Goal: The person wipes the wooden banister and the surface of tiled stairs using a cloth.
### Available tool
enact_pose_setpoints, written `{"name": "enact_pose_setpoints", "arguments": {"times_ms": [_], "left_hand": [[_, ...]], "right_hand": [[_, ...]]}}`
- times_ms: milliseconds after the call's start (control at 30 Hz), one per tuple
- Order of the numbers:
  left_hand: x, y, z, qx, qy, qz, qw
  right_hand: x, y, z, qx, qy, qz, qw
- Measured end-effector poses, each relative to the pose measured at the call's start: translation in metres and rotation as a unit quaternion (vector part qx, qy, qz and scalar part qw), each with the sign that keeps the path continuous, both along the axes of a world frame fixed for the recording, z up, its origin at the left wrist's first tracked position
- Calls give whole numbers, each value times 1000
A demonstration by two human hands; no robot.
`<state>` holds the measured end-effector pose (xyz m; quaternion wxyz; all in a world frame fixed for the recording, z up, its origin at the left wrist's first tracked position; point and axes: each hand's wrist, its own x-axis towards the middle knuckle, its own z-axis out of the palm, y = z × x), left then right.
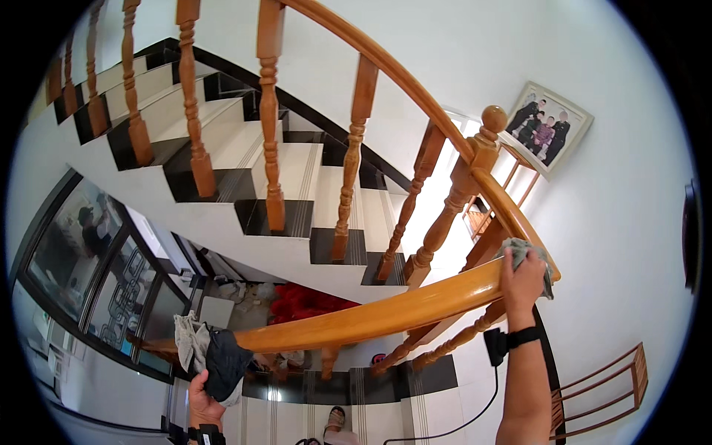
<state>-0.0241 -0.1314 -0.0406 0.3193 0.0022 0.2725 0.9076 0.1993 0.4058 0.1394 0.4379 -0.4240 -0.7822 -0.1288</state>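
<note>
My right hand (523, 278) presses a grey-green cloth (520, 250) onto the varnished wooden handrail (384, 306), close to where the rail bends at the right. Its fingers lie over the cloth. At the lower left, my left hand (206, 400) grips a bundle of cloths by the lower edge: a dark cloth (227, 361) and a light grey cloth (192, 339). This bundle is in front of the rail's left part and hides some of it; whether it touches the wood I cannot tell. Both wrists wear black straps, and a black device (494, 346) sits at the right one.
Turned balusters (270, 139) and a ball-topped newel post (445, 217) line the stairs (289, 167). A framed photo (548, 128) of people hangs right. Below are a glazed partition (105, 267), red material (306, 303) and a wooden rack (606, 389). A cable (473, 417) trails from my right wrist; my sandalled foot (335, 417) shows.
</note>
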Motion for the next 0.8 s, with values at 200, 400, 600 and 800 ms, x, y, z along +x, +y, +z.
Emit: {"name": "enact_pose_setpoints", "arguments": {"times_ms": [200,400,600,800], "left_hand": [[20,-33,-3,-6,11,69,998],[46,-83,-13,-3,-24,125,992],[71,-151,-23,-72,-76,178,978],[106,-178,-2,-256,-38,235,937]], "right_hand": [[-43,-67,-52,7,-129,92,987],[-85,-123,-94,-54,-182,169,967],[-115,-152,-120,-62,-251,203,944],[-133,-162,-135,-65,-282,222,931]]}}
